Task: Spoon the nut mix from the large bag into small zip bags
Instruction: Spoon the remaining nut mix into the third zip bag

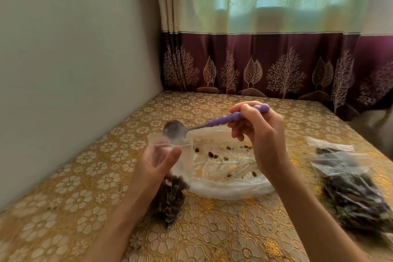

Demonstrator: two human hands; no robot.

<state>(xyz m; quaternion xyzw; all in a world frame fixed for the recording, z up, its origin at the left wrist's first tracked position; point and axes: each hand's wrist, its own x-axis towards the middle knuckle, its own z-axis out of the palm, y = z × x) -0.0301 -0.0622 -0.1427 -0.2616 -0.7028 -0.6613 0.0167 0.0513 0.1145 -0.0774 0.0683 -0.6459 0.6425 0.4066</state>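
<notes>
Fingers (240,127) curled round spoon (212,122) handle

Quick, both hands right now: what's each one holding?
Left hand: grips the small zip bag near its open top, thumb in front.
Right hand: grips the purple-handled spoon, bowl at the bag's mouth.

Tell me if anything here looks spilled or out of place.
Nothing spilled on the table. The large bag is nearly empty, only scattered nuts inside. The spoon over the small zip bag looks empty.
</notes>
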